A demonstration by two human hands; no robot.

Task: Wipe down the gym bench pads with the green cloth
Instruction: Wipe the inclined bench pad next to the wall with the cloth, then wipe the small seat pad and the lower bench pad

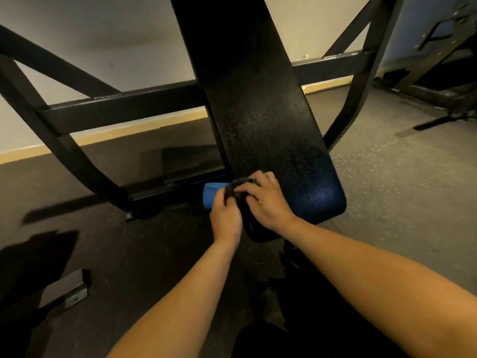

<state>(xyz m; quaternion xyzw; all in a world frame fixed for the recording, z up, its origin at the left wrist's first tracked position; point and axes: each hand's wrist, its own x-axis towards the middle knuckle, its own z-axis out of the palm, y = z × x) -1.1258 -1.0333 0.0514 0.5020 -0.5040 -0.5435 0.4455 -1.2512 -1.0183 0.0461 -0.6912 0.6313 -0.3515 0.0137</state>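
Where the one black padded surface [271, 130] ends nearest, one cloth [236, 186], dark with a green sliver, sits bunched at its left edge. Left grip [227, 218] pinches one end and right grip [267, 202] clutches it from above, just beside one blue roller [211, 196].

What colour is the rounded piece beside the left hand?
The rounded piece is bright blue; the head view shows it.

A long black, pebble-textured gym bench pad [271, 130] slopes toward its rounded near end; at its near left edge a bunched cloth [237, 188], mostly dark, shows a sliver of green.
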